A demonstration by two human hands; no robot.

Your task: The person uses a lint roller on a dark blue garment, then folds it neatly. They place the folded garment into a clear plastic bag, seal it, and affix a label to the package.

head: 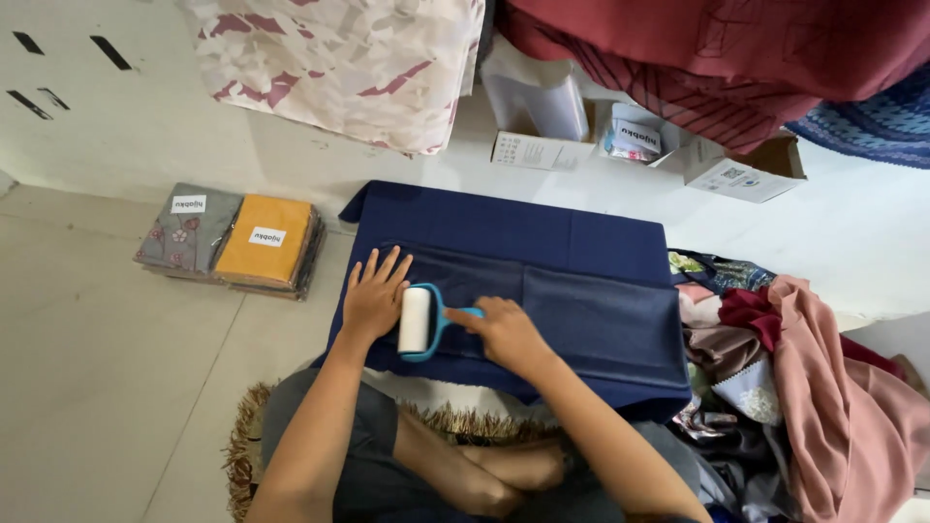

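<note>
Two flat packed cloths lie side by side on the tiled floor (97, 387) at the left, one grey with flowers (187, 229), one orange (266, 240), each with a white label; a pink-and-white patterned cloth (358, 63) hangs at the top; dark red fabric (717, 48) drapes at the upper right, with blue patterned cloth (877, 126) beside it; small open cardboard boxes (620, 140) stand along the wall beneath; a heap of mixed cloths (804, 387), pink, maroon and beige, lies at the right; a fringed mat (247, 436) shows at the bottom.
</note>
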